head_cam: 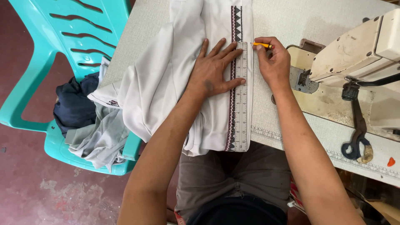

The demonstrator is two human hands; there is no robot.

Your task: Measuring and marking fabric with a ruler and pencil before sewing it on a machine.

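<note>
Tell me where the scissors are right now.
Head view, right side: the scissors lie on the table by the sewing machine, beyond the right hand.

White garment (175, 79) spreads across the pale speckled grey table (287, 21), and down its edge runs a trim band (236, 25) of black zigzag triangles with dark red lines, right beside a clear ruler (241, 108) with dark markings. There's a yellow-orange pencil (262, 44) at the top, a cream sewing machine (358, 54) stained brown, dark scissors (356, 133) with blue-wrapped handles, and a small orange chalk piece (391, 161). Off to the side, a turquoise plastic chair (37, 79) carries navy cloth (73, 104) and light grey cloth (100, 137), all over a maroon floor (25, 183).
</note>
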